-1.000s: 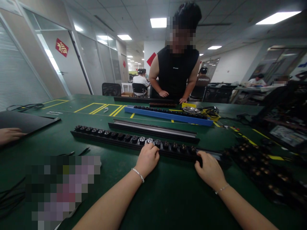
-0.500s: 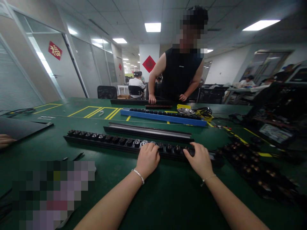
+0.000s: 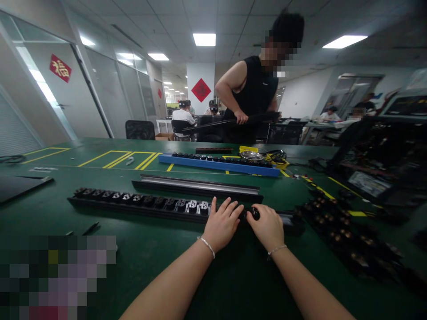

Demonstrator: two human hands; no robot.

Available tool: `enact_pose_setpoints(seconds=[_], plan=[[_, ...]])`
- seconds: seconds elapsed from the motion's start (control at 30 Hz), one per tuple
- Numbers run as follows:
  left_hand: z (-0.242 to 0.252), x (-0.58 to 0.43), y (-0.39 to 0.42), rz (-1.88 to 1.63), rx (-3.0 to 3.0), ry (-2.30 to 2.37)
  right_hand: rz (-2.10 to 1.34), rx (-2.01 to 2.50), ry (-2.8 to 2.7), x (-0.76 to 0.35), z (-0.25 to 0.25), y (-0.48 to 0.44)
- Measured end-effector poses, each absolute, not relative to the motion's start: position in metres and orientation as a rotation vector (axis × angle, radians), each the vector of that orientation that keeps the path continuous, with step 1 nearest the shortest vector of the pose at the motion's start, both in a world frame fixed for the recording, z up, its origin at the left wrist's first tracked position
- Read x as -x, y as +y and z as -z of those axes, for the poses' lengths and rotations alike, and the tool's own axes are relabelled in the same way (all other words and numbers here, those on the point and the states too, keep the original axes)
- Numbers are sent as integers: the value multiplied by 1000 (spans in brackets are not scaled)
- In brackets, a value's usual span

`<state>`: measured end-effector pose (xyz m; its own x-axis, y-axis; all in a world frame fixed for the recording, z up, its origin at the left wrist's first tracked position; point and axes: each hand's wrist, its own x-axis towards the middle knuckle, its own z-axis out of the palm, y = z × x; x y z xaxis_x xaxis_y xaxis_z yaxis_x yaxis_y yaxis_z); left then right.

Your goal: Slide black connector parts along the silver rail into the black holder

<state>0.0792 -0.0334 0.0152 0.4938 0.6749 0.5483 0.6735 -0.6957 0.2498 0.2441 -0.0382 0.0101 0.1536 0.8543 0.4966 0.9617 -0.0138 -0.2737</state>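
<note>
A long black power strip point(image 3: 133, 210) with a row of socket modules lies across the green table before me. My left hand point(image 3: 224, 223) rests over its right half with the fingers spread, covering part of the row. Close beside it, my right hand point(image 3: 267, 224) curls round a black round socket module point(image 3: 255, 214) at the strip's right part. Whether that module is seated in the channel is hidden by my fingers. Just behind the strip lies a black channel point(image 3: 200, 185) with a bare silvery inside.
A heap of black socket modules point(image 3: 347, 240) spreads at the right. Farther back lie a blue channel point(image 3: 216, 166) holding modules and a round metal dish point(image 3: 251, 155). Across the table a person point(image 3: 256, 89) holds a long black bar point(image 3: 216, 126). A dark panel point(image 3: 23, 186) lies at the left.
My left hand has moved right along the strip and its fingers have spread. My right hand has shifted slightly left. The person opposite has lifted a long black bar from the table.
</note>
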Motion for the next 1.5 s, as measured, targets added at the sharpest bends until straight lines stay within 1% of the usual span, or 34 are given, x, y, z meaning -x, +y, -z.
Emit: enact_pose_setpoints(seconds=[0.27, 0.5, 1.1, 1.5], plan=[[-6, -80, -35, -953, -2902, 1203, 217, 1981, -1666, -244, -13, -38], [-1, -79, -33, -900, -3063, 1272, 203, 2058, -1592, -254, -15, -41], [-6, -75, -38, -817, -3060, 1264, 170, 2250, -1486, -291, -23, -51], [-6, -74, -39, -793, -3042, 1250, 148, 2237, -1530, -311, -17, -47]])
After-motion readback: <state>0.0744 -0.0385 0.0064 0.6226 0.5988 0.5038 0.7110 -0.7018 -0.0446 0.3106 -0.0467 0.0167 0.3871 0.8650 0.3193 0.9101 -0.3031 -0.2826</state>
